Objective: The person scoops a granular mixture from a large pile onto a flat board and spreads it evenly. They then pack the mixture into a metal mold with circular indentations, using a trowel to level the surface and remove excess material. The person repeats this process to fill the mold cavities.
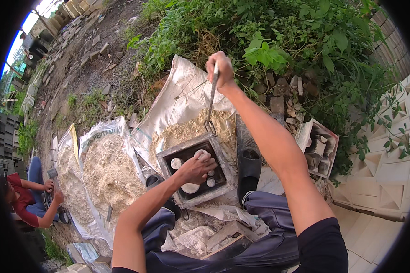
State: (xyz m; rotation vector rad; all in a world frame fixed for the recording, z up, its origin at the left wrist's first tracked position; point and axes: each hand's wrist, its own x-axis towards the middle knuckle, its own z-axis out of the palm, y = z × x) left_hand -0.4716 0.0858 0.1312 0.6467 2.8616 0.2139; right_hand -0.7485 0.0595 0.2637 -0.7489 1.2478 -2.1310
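A square frame-like mould box [165, 154] stands between my feet, with a dark inside and several pale round pieces such as a white disc [190, 187]. My left hand [198, 167] reaches into the box. Its fingers are curled down among the round pieces, and what they grip is mostly hidden. Out beyond the far side of the box, my right hand [220, 72] is raised and wrapped around a long thin metal rod [212, 98]. The rod's lower end meets a metal loop [209, 126] at the box's far edge.
Open sacks of pale powder [109, 164] lie to the left, and another sack [182, 86] spreads behind the box. A second mould [321, 148] and stacked cream blocks [373, 177] are on the right. Another person [27, 198] works at far left.
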